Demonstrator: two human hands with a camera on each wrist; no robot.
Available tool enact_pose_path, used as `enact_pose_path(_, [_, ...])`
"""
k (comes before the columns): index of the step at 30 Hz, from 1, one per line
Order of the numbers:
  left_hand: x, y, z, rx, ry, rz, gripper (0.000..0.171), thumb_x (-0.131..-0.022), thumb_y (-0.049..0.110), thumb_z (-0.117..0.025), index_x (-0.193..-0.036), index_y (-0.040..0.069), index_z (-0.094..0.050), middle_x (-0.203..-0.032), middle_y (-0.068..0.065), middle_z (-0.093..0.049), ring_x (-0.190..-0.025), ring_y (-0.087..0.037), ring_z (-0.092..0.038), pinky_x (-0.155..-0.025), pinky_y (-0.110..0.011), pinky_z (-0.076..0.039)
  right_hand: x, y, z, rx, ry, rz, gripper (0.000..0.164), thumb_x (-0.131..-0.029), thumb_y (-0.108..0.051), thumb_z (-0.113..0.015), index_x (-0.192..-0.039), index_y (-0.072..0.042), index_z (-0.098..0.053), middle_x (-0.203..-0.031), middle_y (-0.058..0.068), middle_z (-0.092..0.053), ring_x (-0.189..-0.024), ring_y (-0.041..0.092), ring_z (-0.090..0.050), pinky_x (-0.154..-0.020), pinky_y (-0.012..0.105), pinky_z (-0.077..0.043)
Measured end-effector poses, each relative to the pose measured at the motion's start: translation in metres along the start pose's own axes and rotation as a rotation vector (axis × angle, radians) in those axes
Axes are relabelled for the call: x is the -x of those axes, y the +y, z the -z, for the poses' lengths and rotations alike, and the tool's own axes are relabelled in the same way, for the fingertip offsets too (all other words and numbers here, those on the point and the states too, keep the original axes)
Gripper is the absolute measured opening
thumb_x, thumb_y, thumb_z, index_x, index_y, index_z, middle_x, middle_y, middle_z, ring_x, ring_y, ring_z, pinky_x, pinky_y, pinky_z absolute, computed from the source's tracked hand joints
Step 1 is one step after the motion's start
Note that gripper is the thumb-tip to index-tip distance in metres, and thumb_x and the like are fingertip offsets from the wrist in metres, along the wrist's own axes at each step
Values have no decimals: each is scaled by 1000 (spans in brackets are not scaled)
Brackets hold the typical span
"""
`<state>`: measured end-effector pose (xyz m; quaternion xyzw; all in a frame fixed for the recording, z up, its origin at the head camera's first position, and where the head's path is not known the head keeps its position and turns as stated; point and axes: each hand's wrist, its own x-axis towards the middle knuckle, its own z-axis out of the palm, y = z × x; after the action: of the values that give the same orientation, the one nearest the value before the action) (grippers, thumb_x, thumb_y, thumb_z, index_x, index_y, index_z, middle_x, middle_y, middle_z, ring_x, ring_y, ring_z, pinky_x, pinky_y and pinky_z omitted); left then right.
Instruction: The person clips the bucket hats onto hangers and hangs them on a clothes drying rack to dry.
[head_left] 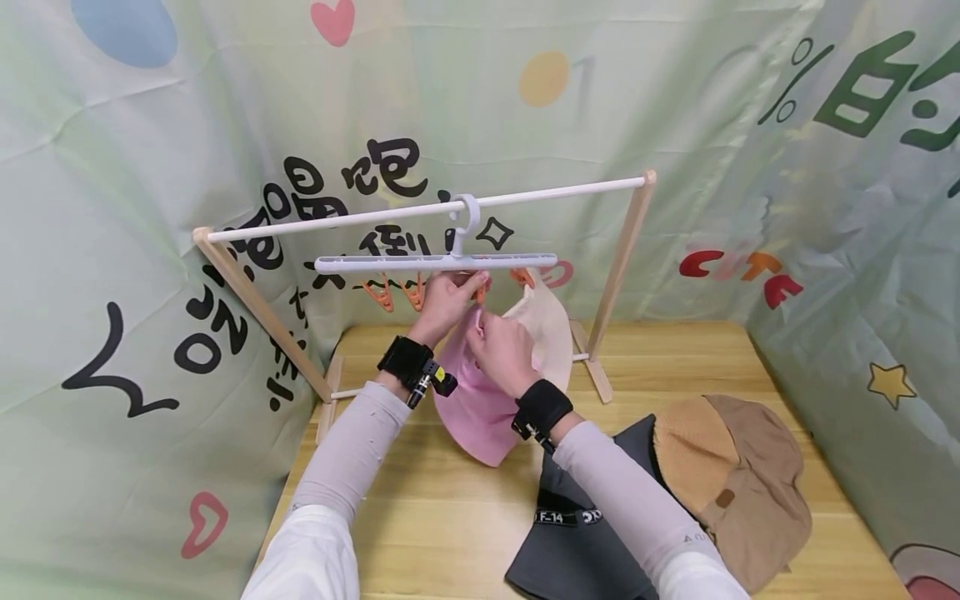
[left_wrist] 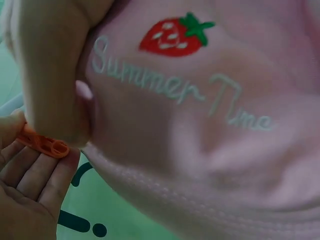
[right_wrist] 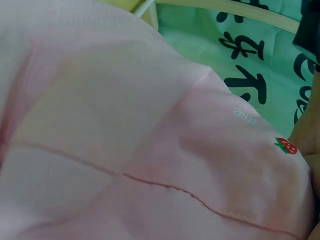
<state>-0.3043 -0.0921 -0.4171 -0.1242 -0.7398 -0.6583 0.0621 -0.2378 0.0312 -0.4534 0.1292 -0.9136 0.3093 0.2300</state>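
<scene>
A pink and cream fabric hat (head_left: 476, 417) hangs below a pale grey hanger (head_left: 390, 264). An orange clip (head_left: 522, 277) grips its cream edge on the right. My left hand (head_left: 446, 304) is just under the hanger's middle, pinching another orange clip (left_wrist: 42, 144) between thumb and fingers. Close below it, my right hand (head_left: 504, 354) pinches the hat's pink edge. In the left wrist view, a red strawberry (left_wrist: 172, 37) and "Summer Time" lettering show on the pink cloth. The right wrist view is mostly filled by the hat, with its seam visible.
The hanger hooks over a white rod (head_left: 562, 191) on a wooden stand (head_left: 621, 267). Two orange clips (head_left: 380, 294) dangle from the hanger's left half. A dark grey hat (head_left: 573, 554) and a brown hat (head_left: 768, 492) lie on the wooden table (head_left: 420, 517) at the front right.
</scene>
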Motion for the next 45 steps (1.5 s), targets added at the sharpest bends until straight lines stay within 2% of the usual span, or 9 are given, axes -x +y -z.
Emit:
enact_pose_path(5, [1, 3, -1, -22, 8, -17, 12, -100, 20, -74, -103, 7, -75, -88, -21, -75, -74, -19, -70, -76, -32, -58, -5, -5, 3, 69, 9, 22, 33, -97, -18, -65, -68, -14, -50, -57, 2, -46, -53, 30, -55, -46, 46, -43])
enact_pose_path(9, [1, 3, -1, -16, 7, -15, 14, -99, 23, -76, -101, 9, -75, -87, -24, -73, -70, -20, -68, -68, -29, -52, -8, -9, 6, 92, 0, 41, 31, -97, -17, -65, -68, -13, -52, -57, 3, -48, -53, 31, -56, -46, 48, -45])
enact_pose_path(14, [2, 3, -1, -42, 3, -14, 16, -98, 25, -77, -100, 10, -75, -81, -12, -75, -70, -19, -69, -62, -27, -51, -10, -12, 6, 122, 8, 80, 28, -95, -14, -66, -69, -10, -56, -58, 7, -54, -52, 34, -58, -46, 50, -47])
enact_pose_path(21, [3, 3, 1, 41, -32, -39, 16, -96, 18, -79, -98, 2, -75, -75, -17, -72, -64, -21, -68, -61, -28, -54, -14, -18, 0, 198, 71, 180, 22, -95, -15, -69, -77, -4, -63, -62, 15, -62, -52, 39, -62, -44, 50, -48])
enact_pose_path(28, [2, 5, 3, 57, -13, -17, 11, -91, 11, -83, -99, 6, -77, -79, -14, -75, -66, -18, -70, -60, -26, -55, -14, -20, -1, 226, 140, 200, 21, -95, -13, -67, -78, -3, -61, -59, 16, -60, -49, 40, -60, -41, 51, -46])
enact_pose_path(33, [1, 7, 6, 139, -78, 6, 19, -92, 8, -82, -106, -2, -74, -86, -16, -75, -74, -22, -71, -68, -26, -58, -18, -22, 1, 219, 187, 200, 18, -95, -12, -65, -80, -3, -61, -58, 16, -58, -49, 41, -59, -41, 51, -45])
enact_pose_path(36, [1, 8, 8, 144, -112, 30, 29, -93, 10, -81, -115, -6, -71, -91, -19, -75, -79, -24, -72, -73, -27, -58, -18, -22, 1, 200, 184, 193, 19, -96, -13, -64, -79, -3, -60, -57, 14, -57, -48, 39, -58, -41, 51, -44])
enact_pose_path(40, [0, 6, 12, 116, -90, 55, 28, -91, 13, -83, -113, -1, -73, -96, -20, -77, -80, -21, -73, -73, -28, -59, -17, -22, 1, 138, 155, 160, 24, -99, -16, -62, -76, -7, -59, -56, 10, -53, -50, 38, -58, -43, 51, -45])
enact_pose_path(45, [-2, 1, 14, 180, -46, 51, 13, -91, 8, -82, -101, 4, -75, -82, -9, -75, -70, -16, -69, -64, -24, -56, -11, -18, 1, -41, 76, 55, 24, -102, -24, -64, -81, -10, -66, -59, 4, -53, -57, 31, -58, -52, 47, -45])
